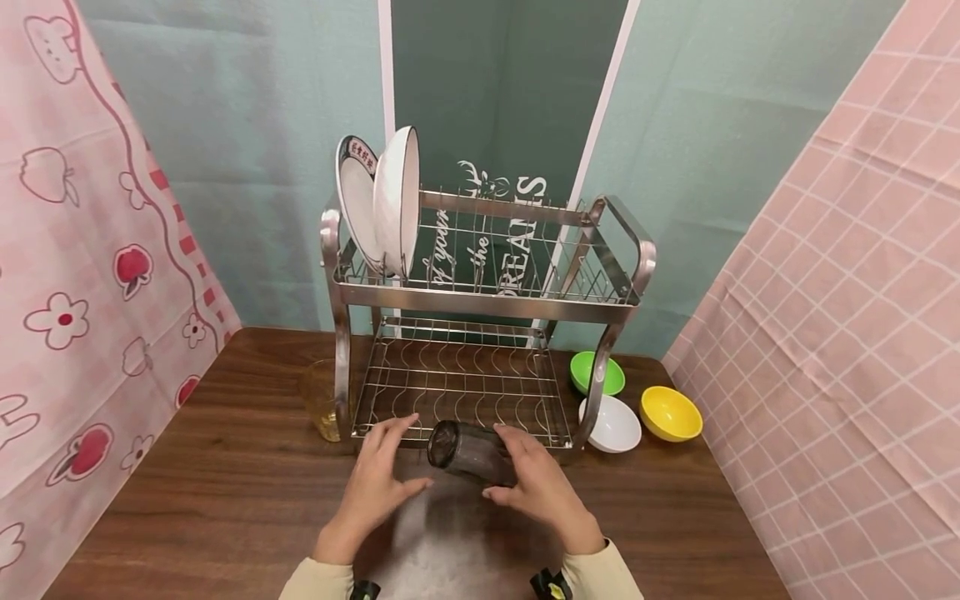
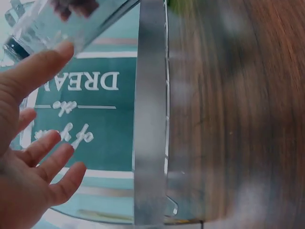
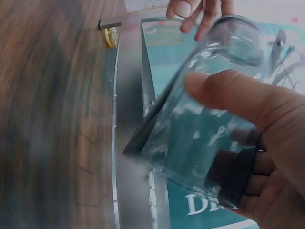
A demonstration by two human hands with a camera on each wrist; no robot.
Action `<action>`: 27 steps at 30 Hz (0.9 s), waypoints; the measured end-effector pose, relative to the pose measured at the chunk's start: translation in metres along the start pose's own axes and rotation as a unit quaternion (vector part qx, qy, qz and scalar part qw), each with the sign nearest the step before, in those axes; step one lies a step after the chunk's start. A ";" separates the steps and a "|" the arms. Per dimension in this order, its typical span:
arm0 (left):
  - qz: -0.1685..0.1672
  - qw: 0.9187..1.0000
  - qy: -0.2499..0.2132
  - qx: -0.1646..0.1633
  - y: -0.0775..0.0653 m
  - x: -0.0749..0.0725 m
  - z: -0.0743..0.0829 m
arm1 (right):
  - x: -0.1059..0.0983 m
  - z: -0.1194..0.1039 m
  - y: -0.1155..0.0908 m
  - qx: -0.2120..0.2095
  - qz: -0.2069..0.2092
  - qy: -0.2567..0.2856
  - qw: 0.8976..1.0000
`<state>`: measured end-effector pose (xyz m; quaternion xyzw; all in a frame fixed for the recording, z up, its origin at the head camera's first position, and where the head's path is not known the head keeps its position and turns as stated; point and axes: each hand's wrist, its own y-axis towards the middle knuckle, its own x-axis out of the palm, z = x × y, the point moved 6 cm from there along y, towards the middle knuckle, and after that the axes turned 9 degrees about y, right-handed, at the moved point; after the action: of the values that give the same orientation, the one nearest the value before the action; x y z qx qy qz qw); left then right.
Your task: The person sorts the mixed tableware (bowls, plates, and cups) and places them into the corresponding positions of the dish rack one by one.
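1. Only the head view showed the round yellow bowl (image 1: 671, 414).
2. The right hand (image 1: 543, 482) clamped its fingers on the tilted, transparent grey glass tumbler (image 1: 477, 452) before the silver metal rack (image 1: 487, 302).
3. The left hand (image 1: 377, 483) held its fingers apart.

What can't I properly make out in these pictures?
- Head view: part of the plate, behind the standing white bowl.
- Head view: part of the green bowl, behind the rack's right leg.
- Left wrist view: part of the glass, beyond the top edge.
- Right wrist view: most of the left hand, cut off above.
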<state>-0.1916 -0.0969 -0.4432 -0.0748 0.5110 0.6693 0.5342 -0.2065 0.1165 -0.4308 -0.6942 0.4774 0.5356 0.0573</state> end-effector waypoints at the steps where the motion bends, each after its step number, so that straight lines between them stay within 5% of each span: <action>1: 0.007 1.000 0.006 -0.007 0.000 -0.001 -0.004 | -0.001 0.002 -0.001 0.011 0.007 0.011 1.000; 12: 0.116 0.991 0.013 -0.068 -0.005 -0.014 -0.033 | -0.002 0.019 -0.002 0.117 0.045 0.079 0.989; 27: 0.141 0.974 0.005 -0.176 -0.009 -0.026 -0.075 | 0.000 0.044 -0.003 0.196 0.114 0.136 0.964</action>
<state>-0.2068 -0.1716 -0.4667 -0.0982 0.3932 0.8169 0.4105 -0.2350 0.1440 -0.4506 -0.6768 0.6524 0.3348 0.0654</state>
